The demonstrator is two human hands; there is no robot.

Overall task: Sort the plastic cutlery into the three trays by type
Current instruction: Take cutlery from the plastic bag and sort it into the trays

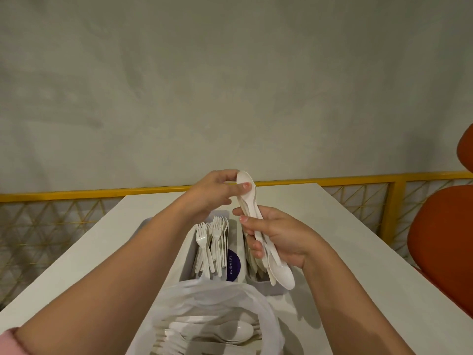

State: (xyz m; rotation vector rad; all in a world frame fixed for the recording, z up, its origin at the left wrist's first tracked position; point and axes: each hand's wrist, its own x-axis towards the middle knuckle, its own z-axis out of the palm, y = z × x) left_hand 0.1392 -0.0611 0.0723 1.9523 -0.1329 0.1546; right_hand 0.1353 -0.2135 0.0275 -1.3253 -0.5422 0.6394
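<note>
My right hand [277, 235] grips a bundle of white plastic spoons [282, 274] held above the trays. My left hand [215, 192] pinches the bowl of the topmost spoon [246, 184] at the bundle's far end. Below them stands a grey tray [188, 254] full of white forks [211, 243], with a purple label [233, 265] at its right side. A second grey tray [277, 289] sits to its right, mostly hidden by my right hand. A clear plastic bag [204, 301] with more white cutlery, including a spoon [236, 331], lies open at the near edge.
The trays rest on a white table [345, 239]. A yellow lattice railing [358, 198] runs behind the table in front of a grey wall. An orange chair [442, 242] stands at the right.
</note>
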